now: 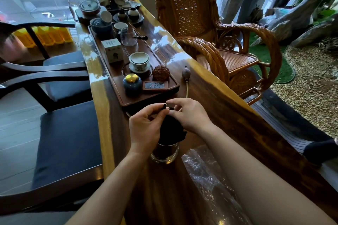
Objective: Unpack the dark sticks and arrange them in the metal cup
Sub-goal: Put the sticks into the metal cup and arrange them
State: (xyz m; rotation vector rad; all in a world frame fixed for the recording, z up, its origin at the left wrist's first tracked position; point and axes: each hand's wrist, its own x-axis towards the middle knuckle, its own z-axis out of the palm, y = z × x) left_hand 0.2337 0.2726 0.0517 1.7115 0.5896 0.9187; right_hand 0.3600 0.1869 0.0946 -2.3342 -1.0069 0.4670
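— Where do we have the bundle of thin dark sticks (172,130)?

— Standing upright in the shiny round metal cup (164,153) on the glossy wooden table (228,107), just ahead of the crumpled clear plastic wrapping (206,168).

— And our hands?

— Our left hand (146,126) pinches one dark stick tip between thumb and fingers above the bundle. Our right hand (190,113) curls its fingertips closed on the stick tops beside it, near the long wooden tea tray (128,100).
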